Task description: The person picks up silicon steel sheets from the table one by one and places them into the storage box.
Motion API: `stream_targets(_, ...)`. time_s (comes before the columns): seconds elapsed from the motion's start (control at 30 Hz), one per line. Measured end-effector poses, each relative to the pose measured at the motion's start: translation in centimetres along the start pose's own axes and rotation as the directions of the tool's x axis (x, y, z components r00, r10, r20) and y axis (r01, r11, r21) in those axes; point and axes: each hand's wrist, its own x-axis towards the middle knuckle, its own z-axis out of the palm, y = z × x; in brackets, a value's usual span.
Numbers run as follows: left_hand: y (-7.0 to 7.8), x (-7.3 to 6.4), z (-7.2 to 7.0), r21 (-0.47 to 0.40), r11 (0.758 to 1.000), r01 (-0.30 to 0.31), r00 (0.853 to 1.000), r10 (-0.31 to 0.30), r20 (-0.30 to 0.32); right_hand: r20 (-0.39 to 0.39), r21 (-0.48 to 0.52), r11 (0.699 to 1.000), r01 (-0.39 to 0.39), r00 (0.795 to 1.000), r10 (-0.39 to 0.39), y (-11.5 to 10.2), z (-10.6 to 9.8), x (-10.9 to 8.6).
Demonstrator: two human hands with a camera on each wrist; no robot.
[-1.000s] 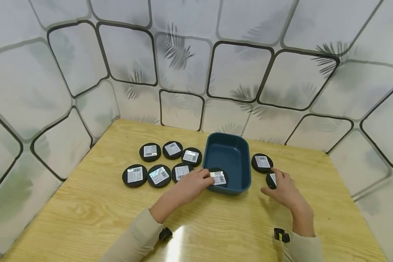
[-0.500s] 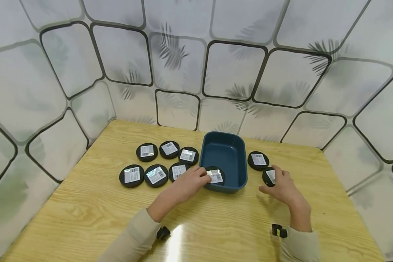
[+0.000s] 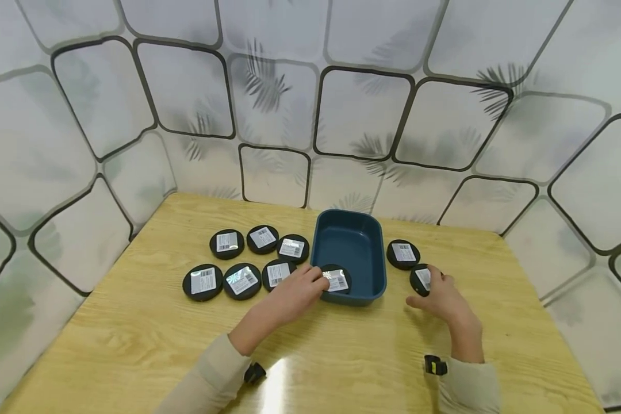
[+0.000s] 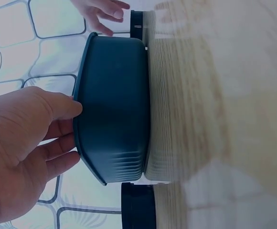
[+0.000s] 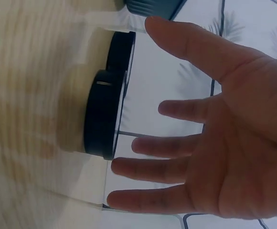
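Observation:
A dark blue plastic tub stands on the wooden table. My left hand is at its front left corner; in the left wrist view the thumb lies at the rim and the other fingers go behind it, gripping the tub's edge. Inside that corner is a flat round black container with a white label. On the right, my right hand hovers beside another black container, fingers spread and apart from it in the right wrist view. One more black container sits just behind.
Several labelled black containers lie in two rows left of the tub, among them a front one and a back one. Behind the table rises a patterned curtain wall.
The head view has shifted a little, so the scene slides left in it. Both hands keep their places by the tub and the right containers.

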Motion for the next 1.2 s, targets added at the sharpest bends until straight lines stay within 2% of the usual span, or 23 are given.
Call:
stream_targets(0.37,0.4,0.1,0.1,-0.006,1.000,-0.004,0.999,0.004,0.042,0.014,-0.045,0.997,-0.065,0.998,0.066,-0.1,1.5,-0.1)
stream_targets(0.57,0.3,0.2,0.3,-0.004,1.000,-0.006,0.999,0.006,0.041,-0.024,-0.048,0.994,-0.096,0.995,0.095,0.3,1.4,0.0)
stream_targets(0.8,0.0,0.0,0.3,0.015,1.000,-0.006,0.999,0.005,0.036,-0.032,-0.006,0.994,-0.105,0.994,0.104,1.8,1.2,0.2)
stream_targets(1.03,0.0,-0.1,0.3,-0.016,1.000,-0.021,1.000,0.021,0.013,-0.018,0.055,0.992,-0.117,0.993,0.118,2.8,0.8,0.7)
stream_targets(1.2,0.0,-0.2,0.1,-0.018,1.000,0.009,0.999,-0.008,0.045,-0.024,0.085,0.993,-0.079,0.996,0.081,2.9,0.8,1.7)
